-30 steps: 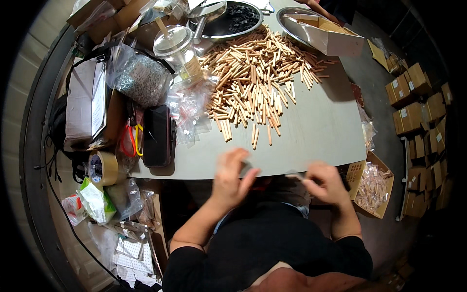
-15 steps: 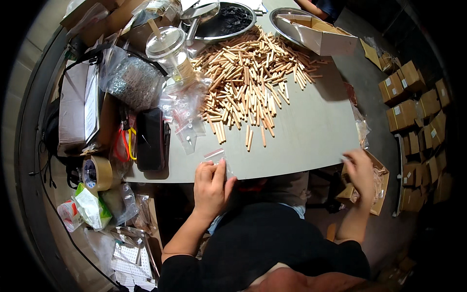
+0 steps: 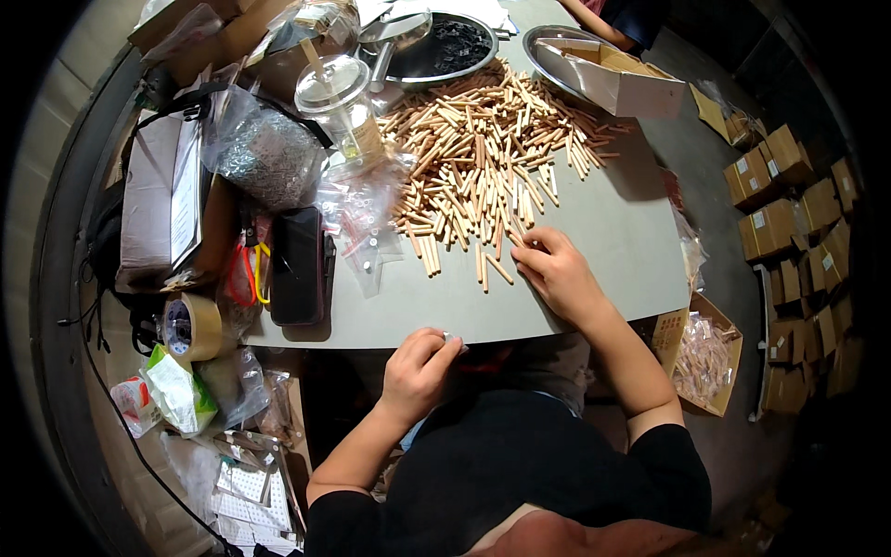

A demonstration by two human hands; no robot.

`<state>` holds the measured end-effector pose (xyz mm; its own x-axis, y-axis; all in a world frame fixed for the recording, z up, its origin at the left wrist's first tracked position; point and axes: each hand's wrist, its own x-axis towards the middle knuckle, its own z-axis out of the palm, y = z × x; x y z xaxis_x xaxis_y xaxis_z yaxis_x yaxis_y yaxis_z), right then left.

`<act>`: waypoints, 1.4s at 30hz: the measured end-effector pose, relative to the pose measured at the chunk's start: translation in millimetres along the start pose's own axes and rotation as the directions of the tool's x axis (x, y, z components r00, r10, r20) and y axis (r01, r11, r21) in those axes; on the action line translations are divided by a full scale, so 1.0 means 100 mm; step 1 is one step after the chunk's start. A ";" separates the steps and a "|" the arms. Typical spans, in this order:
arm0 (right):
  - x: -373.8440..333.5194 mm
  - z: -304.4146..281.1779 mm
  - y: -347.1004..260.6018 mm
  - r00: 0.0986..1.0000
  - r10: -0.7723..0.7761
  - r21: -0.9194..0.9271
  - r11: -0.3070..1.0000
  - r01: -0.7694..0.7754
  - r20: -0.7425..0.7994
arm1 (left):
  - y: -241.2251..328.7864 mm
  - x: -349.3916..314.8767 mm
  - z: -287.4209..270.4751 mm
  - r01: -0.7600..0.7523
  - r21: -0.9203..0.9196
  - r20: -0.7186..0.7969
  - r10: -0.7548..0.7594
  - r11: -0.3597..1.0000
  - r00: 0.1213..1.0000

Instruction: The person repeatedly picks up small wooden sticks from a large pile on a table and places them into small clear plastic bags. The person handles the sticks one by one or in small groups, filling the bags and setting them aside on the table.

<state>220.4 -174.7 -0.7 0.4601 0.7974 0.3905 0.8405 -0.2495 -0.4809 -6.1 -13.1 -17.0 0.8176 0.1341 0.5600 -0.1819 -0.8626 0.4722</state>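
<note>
My right hand (image 3: 555, 274) lay nearer, fingers loosely curled on the wooden sticks (image 3: 483, 153) piled just beyond, pointing mostly away; my left hand (image 3: 419, 369) pinched a small clear bag (image 3: 455, 342).

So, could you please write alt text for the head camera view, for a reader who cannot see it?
The person's right hand touches the near edge of a pile of short light-brown wooden sticks on a pale grey table, while the left hand pinches something small at the table's front edge.

Wooden sticks (image 3: 483, 158) heaped mid-table (image 3: 631, 232), phone (image 3: 297, 265) left, cup (image 3: 345, 107) behind.
</note>
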 end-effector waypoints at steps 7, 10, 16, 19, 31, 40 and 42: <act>-0.08 -0.05 -0.06 0.965 0.253 0.139 0.960 -0.242 -0.070 | 0.10 0.04 -0.10 0.254 -0.367 0.039 -0.258 0.895 0.965; -0.01 -0.02 -0.08 0.947 0.303 0.122 0.949 -0.290 -0.107 | 0.07 -0.07 -0.11 0.387 -0.520 0.166 -0.354 0.762 0.920; -0.06 -0.14 -0.05 0.967 0.253 -0.069 0.964 -0.255 -0.033 | 0.14 -0.06 -0.13 0.528 -0.636 0.340 -0.410 0.563 0.846; -0.10 -0.04 -0.14 0.961 0.270 0.012 0.963 -0.270 -0.055 | 0.09 -0.14 -0.02 0.546 -0.680 0.454 -0.304 0.489 0.837; -0.13 0.05 -0.34 0.964 0.252 -0.034 0.966 -0.255 -0.081 | 0.11 -0.03 0.55 0.882 -0.457 0.889 -0.100 -0.112 0.447; -0.63 -0.25 -0.31 0.989 0.110 0.124 0.985 -0.122 0.097 | 0.23 0.20 0.63 0.824 -0.223 0.965 0.004 -0.521 0.264; -0.73 -0.18 -0.39 0.993 0.050 0.188 0.980 -0.069 0.108 | 0.19 0.13 0.66 0.829 -0.222 0.971 -0.040 -0.514 0.235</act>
<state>159.2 -232.6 3.9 0.4678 0.8385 0.2794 0.7380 -0.1967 -0.6455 37.7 -59.6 -45.9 0.7302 -0.4080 -0.5481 0.6498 0.6627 0.3724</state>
